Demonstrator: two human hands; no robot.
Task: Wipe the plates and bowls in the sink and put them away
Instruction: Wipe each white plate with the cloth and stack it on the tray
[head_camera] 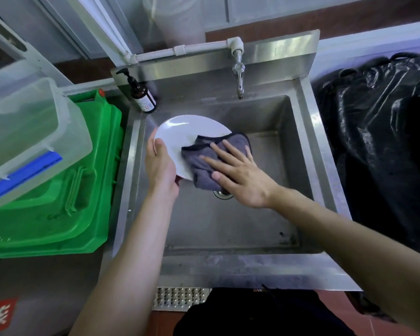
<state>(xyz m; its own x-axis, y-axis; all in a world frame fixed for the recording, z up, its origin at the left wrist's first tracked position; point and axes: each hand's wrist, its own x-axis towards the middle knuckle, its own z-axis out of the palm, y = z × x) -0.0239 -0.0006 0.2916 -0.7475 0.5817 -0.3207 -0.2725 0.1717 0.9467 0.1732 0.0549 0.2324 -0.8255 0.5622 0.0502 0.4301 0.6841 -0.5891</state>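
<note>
A white plate [180, 132] is held tilted above the left part of the steel sink [310, 151]. My left hand [161, 163] grips its left rim, thumb on the face and fingers behind. A grey cloth [204, 161] covers the plate's right side. My right hand [235, 170] lies flat on the cloth with fingers spread straight, pressing it against the plate. No other plates or bowls show in the basin.
A tap [238, 76] hangs over the back of the basin, and a brown pump bottle [143, 98] stands at the back left corner. A green bin [66, 190] with a clear plastic box [22, 132] on it stands on the left. A black bag [383, 132] fills the right.
</note>
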